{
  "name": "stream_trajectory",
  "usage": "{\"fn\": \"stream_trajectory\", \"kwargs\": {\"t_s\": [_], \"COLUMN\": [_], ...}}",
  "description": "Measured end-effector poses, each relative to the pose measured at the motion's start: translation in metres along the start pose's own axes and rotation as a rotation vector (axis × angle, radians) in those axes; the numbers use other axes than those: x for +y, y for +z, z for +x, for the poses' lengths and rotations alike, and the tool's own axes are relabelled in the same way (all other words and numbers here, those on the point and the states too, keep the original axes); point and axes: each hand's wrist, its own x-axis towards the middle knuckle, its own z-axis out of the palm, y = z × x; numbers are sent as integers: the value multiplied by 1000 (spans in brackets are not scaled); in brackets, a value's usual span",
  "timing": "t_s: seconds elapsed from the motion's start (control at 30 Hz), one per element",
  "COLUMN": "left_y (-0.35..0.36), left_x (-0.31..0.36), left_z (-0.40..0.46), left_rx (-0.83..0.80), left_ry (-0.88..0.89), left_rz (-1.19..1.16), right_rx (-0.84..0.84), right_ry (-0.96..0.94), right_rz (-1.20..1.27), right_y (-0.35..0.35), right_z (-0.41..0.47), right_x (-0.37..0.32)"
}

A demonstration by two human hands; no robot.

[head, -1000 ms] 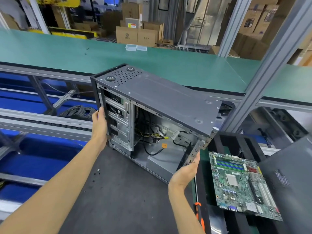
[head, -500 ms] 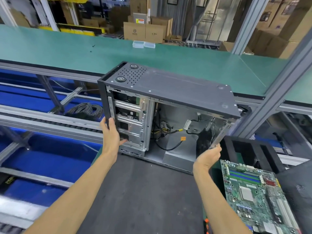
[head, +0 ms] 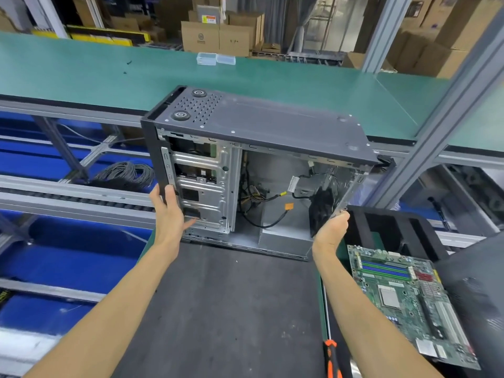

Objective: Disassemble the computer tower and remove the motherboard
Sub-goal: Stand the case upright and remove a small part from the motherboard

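The dark grey computer tower point(head: 272, 124) stands at the far end of the dark mat point(head: 223, 309), its open side facing me. Inside I see a silver drive cage, loose cables and a fan; no board is in it. My left hand point(head: 170, 214) lies flat against the tower's front left edge, fingers straight. My right hand point(head: 331, 229) grips the tower's rear right edge. The green motherboard point(head: 406, 301) lies to the right, beside my right forearm.
A dark side panel point(head: 474, 296) lies at the far right, partly under the motherboard. An orange-handled screwdriver point(head: 331, 358) lies at the mat's right edge. A green conveyor belt point(head: 109, 69) runs behind the tower; a grey frame post point(head: 436, 126) rises on the right.
The tower has swung from a tilted, angled pose to standing squarely with its open side toward me, and has moved away from me. Both hands stayed on its edges.
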Motion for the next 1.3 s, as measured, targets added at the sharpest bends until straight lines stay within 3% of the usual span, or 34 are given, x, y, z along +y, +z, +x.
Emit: {"fn": "stream_trajectory", "kwargs": {"t_s": [0.1,0.2,0.27,0.4,0.5,0.67,0.8,0.93,1.07,1.3], "left_y": [-5,-7,-3,31,78,177,243,276,293,300], "left_x": [-2,-13,-24,-51,-72,-105,-134,-157,-170,-178], "left_z": [2,-7,-23,-72,-111,-168,-206,-224,-222,-219], "left_rx": [39,338,435,262,42,-517,-760,-804,-726,-660], "left_ry": [-17,-18,-15,56,20,-230,-429,-402,-308,-265], "left_rz": [45,84,48,62,119,339,511,654,779,805], "right_rx": [-98,-168,-180,-132,-112,-101,-92,-121,-178,-162], "right_ry": [14,-15,-92,-192,-192,-166,-73,-14,59,113], "right_rz": [-80,-52,-33,-182,-360,-779,-972,-1012,-1115,-1334], "right_y": [-8,-30,-53,-113,-158,-234,-284,-315,-327,-325], "right_z": [2,-3,-4,1,15,39,54,74,93,118], "right_x": [-2,-3,1,16,26,35,44,51,54,58]}}
